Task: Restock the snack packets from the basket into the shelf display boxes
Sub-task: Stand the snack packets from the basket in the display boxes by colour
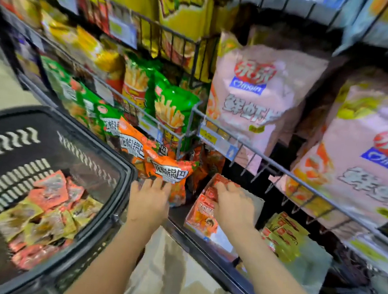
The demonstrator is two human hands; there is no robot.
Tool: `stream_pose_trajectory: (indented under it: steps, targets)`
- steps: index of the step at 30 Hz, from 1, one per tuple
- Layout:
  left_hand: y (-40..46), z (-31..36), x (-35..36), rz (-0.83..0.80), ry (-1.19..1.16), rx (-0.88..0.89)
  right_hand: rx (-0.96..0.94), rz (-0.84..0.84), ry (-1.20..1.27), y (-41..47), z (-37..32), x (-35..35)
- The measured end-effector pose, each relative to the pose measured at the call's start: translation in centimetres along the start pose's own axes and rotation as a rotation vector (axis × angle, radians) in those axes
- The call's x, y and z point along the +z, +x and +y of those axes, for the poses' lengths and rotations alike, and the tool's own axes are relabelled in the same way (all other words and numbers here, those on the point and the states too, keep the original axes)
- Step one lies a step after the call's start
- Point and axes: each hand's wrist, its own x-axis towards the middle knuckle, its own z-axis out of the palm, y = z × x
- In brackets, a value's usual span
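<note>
Left hand (149,200) touching orange bag (168,168) (fingers straight); right hand (232,206) on red packets (210,193)

Beside a black plastic basket (49,143) of small red and yellow packets (45,216), the left hand (148,202) touches an orange bag (168,168); the right hand (233,206) reaches into a red display box (202,213)

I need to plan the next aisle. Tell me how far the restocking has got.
Partly done. The red display box on the low shelf already holds red packets, and the yellow display box beside it holds yellow ones. In hand: the right hand is at the packets in the red box, while the left hand touches an orange bag. Left: many red and yellow packets lie in the black basket.
</note>
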Motion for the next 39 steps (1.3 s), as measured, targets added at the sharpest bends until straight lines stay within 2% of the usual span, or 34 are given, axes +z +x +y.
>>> stream_pose_trajectory:
  steps: [1, 4, 7, 18, 23, 30, 39]
  targets:
    - [-0.6, -0.6, -0.7, -0.017, 0.003, -0.034, -0.021, -0.002, 0.003, -0.2, -0.8, -0.7]
    - [-2.3, -3.0, -2.4, 0.063, 0.011, -0.108, -0.092, -0.006, 0.018, -1.0, -3.3, -2.5]
    - [-4.1, -5.8, -4.5, -0.018, 0.047, -0.176, -0.176, 0.012, -0.001, -1.6, -5.8, -4.1]
    - [-12.2, -16.9, -8.6, -0.101, 0.159, -0.432, -0.431, 0.015, 0.057, -2.6, -16.8, -6.0]
    - [-13.9, -20.5, -8.3, -0.128, 0.157, -0.499, -0.495, -0.025, 0.044, -3.1, -21.0, -5.8]
    - [-14.1, -23.9, -5.5, -0.162, 0.143, -0.490, -0.533, -0.127, 0.006, -2.3, -24.3, -4.1]
    - [-10.2, -27.3, 0.2, -0.270, 0.112, -0.499, -0.517, -0.299, 0.008, 3.6, -28.3, 1.7]
